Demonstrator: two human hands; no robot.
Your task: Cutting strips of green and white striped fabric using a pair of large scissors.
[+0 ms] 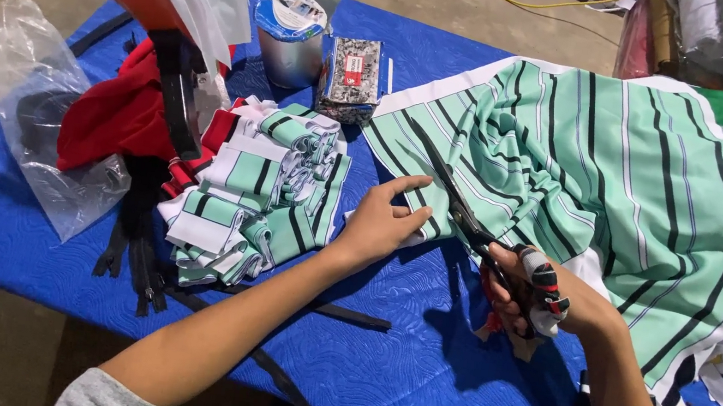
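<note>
Right hand (528,295) grips the taped handles of the scissors (458,208), fingers closed through the loops. Beneath lies the blue table cover (414,368), and across its right side spreads the green striped fabric (625,182), banded in black and white. Left of it sits a pile of cut striped pieces (260,194), beside a red cloth (118,110). The scissors' long axis runs diagonally, blades pointing up-left into the fabric's near edge. Left hand (381,220) presses flat on that edge, forefinger stretched toward the blades.
</note>
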